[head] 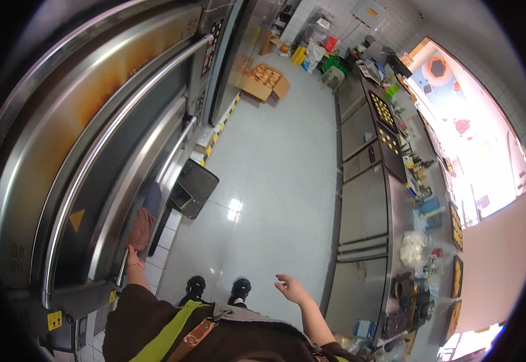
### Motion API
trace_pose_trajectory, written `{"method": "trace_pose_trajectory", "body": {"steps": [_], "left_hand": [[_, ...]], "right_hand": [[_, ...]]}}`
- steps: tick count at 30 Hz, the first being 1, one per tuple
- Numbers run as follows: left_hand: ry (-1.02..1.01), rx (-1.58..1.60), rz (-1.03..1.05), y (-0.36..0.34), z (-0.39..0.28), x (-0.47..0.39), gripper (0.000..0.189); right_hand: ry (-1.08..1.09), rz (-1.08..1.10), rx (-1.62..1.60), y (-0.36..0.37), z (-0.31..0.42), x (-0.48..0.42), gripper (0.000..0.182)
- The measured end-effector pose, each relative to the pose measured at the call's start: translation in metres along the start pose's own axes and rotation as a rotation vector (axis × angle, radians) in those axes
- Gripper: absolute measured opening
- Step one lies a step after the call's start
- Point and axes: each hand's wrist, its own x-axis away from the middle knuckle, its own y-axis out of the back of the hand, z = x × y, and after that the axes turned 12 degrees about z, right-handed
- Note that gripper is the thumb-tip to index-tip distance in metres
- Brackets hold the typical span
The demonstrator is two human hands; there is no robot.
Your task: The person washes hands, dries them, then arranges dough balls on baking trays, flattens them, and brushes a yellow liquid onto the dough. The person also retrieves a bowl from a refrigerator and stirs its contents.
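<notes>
My left hand (134, 259) reaches to the lower handle bar (177, 144) of a stainless steel deck oven (122, 176). Its fingers are at the near end of a pinkish-brown cloth (141, 230) draped on that bar and appear to grip it; the fingertips are partly hidden. A blue-grey cloth (153, 199) hangs right beside the brown one. My right hand (292, 288) is held out over the floor with nothing in it, its fingers apart. The oven's upper door (109, 154) looks closed, with a long bar handle (122, 108) across it.
Below the oven's front, a black tray (199, 192) juts over the tiled floor (267, 181). An open cardboard box (258, 90) stands farther along. On the right, a steel counter (401, 217) carries baking trays (383, 108) with small yellow pieces, plus bags and tools.
</notes>
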Motion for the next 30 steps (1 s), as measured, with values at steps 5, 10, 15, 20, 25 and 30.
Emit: {"method": "trace_pose_trajectory", "body": {"steps": [5,10,15,20,25,30], "left_hand": [[-0.468,-0.048,-0.167,-0.05,-0.008,0.01,0.047],[-0.732,-0.513,0.149,-0.147,-0.058,0.16,0.017],[-0.831,-1.01,0.233,-0.377,-0.097,0.364,0.019],[-1.041,-1.424,0.546,-0.522,-0.047,0.418,0.017],[-0.905,-1.282,0.651,-0.546,-0.034,0.443,0.027],[-1.5,-1.272,0.501,-0.563,-0.017,0.396,0.055]], "right_hand": [[0.14,0.2,0.096,0.074,-0.022,-0.043,0.052],[0.265,0.139,0.207,0.196,0.012,-0.097,0.053],[0.632,0.51,-0.225,0.207,0.137,-0.122,0.047],[0.523,0.92,-0.858,0.108,0.159,-0.13,0.042],[-0.277,-1.861,3.085,0.125,0.167,-0.069,0.025],[-2.201,-0.763,3.373,0.098,0.228,-0.06,0.067]]}}
